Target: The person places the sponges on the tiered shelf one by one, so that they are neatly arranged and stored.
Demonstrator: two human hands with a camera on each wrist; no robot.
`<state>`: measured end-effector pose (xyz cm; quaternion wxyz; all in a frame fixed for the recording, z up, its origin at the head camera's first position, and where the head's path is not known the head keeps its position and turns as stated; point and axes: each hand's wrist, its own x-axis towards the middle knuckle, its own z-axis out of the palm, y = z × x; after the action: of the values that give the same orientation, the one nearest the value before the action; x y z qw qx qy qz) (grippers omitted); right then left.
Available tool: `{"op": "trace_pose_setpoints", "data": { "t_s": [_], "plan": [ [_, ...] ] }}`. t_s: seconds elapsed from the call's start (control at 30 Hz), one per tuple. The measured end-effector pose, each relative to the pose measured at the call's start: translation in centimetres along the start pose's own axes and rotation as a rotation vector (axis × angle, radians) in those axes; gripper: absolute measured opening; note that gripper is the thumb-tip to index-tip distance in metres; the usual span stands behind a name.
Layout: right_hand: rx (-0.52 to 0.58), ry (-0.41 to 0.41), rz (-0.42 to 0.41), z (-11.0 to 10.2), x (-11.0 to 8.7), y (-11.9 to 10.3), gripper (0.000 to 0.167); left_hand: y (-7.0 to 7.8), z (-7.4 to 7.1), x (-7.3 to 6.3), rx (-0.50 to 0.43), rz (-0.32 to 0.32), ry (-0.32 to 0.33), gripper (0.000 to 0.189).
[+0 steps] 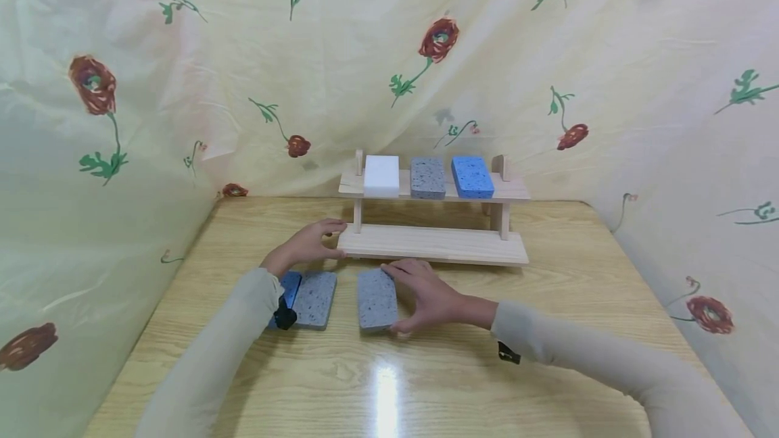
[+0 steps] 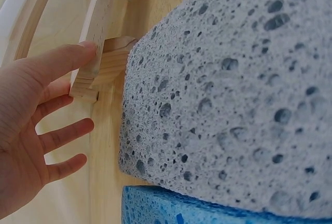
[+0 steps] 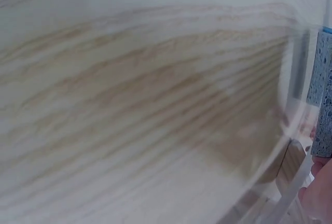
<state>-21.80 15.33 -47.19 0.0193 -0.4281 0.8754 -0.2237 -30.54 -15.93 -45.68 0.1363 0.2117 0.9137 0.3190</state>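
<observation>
My right hand [image 1: 429, 296] holds a grey sponge [image 1: 377, 299] by its right side, fingers at the far edge and thumb at the near edge. A sliver of this sponge and some fingertips show at the right edge of the right wrist view. With thumb and forefinger, my left hand [image 1: 307, 242] pinches the left end of the lower board of a small two-tier wooden shelf [image 1: 432, 242]; its other fingers are spread, as the left wrist view shows. Below the left wrist, another grey sponge [image 1: 314, 299] lies flat beside a blue sponge [image 1: 291, 287], partly hidden by the sleeve and wrist strap.
On the upper tier stand a white sponge [image 1: 381, 176], a grey sponge [image 1: 428, 178] and a blue sponge [image 1: 472, 177], left to right. The wooden table [image 1: 462, 391] meets a flowered cloth [image 1: 365, 86] hanging behind and at both sides.
</observation>
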Motion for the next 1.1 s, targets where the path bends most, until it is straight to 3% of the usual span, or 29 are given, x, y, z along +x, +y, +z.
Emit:
{"op": "trace_pose_setpoints", "data": {
  "t_s": [0.73,1.1],
  "plan": [
    [-0.031,0.169,0.042,-4.1,-1.8,1.8,0.111,0.1,-0.1,-0.3,-0.032,-0.012,-0.006,0.075],
    [-0.060,0.205,0.084,-5.8,-2.8,3.3,0.113,0.1,-0.1,-0.2,-0.038,-0.011,-0.014,0.075]
  ]
}}
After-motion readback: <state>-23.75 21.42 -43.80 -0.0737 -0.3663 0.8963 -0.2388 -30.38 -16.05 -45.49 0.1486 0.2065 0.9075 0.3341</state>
